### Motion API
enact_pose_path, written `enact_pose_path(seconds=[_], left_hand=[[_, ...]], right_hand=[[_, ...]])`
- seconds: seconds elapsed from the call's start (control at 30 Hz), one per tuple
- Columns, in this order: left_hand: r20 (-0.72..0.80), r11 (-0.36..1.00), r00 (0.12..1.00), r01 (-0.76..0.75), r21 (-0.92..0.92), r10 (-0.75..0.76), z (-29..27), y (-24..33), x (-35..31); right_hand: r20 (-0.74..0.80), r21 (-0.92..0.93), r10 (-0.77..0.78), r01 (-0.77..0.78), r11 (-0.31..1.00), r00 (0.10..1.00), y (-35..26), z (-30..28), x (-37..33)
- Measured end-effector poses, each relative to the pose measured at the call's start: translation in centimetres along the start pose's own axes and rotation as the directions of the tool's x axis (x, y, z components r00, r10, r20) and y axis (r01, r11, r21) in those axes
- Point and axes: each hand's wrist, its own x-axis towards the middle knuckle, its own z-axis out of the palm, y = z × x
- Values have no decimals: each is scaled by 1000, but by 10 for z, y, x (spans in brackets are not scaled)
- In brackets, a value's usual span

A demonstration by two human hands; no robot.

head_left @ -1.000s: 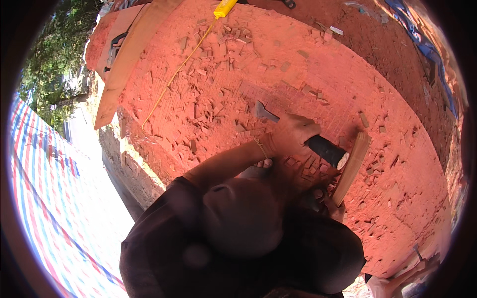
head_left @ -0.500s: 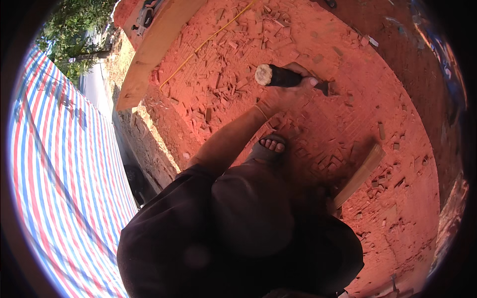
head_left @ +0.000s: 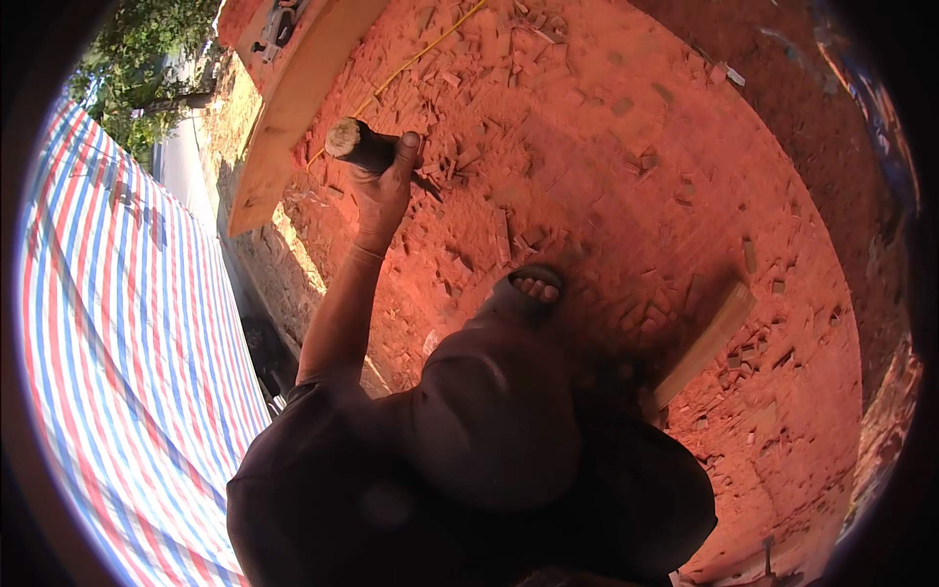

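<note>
My left hand [head_left: 383,191] is raised at the upper left, closed around a thick dark cylinder of wood [head_left: 367,147] with a pale, rough end that faces up and left. The thumb stands up beside it. Whether this is a tool's handle cannot be told, as the hand hides its lower part. Below it lies a broad red wooden surface [head_left: 577,137] strewn with small chips [head_left: 469,157]. My right hand does not show. My sandalled foot [head_left: 536,286] rests on the red surface in the middle.
A wooden plank [head_left: 284,117] stands along the left edge, with a yellow cord [head_left: 411,61] beside it and a power tool [head_left: 279,29] behind. A short wooden strip [head_left: 706,344] lies right of my knee. A striped sheet [head_left: 137,342] hangs at the left.
My left hand has swung left from the middle of the red surface toward the plank, still gripping the dark cylinder. The foot and the short strip have stayed in place.
</note>
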Motion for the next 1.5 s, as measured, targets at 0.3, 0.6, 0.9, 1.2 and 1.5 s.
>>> enact_pose_path(seconds=[0.3, 0.6, 0.9, 1.2, 1.5], left_hand=[[130, 994, 990, 69, -84, -57, 62, -27, 26], [66, 951, 994, 59, 303, -83, -83, -28, -32], [-59, 992, 990, -125, -10, 125, -34, -22, 46], [-129, 996, 992, -23, -84, 12, -22, -51, 53], [-9, 729, 986, 128, 672, -164, -101, -6, -14]], right_hand=[[-14, -53, -2, 1, 999, 1000, -4, -2, 1], [-5, -92, -12, 12, 996, 1000, -11, -6, 1], [-28, -196, -37, 31, 980, 999, -16, -12, 2], [-70, -412, -80, 44, 910, 994, -14, 1, 15], [-104, -841, -126, -20, 541, 987, -32, 27, 14]])
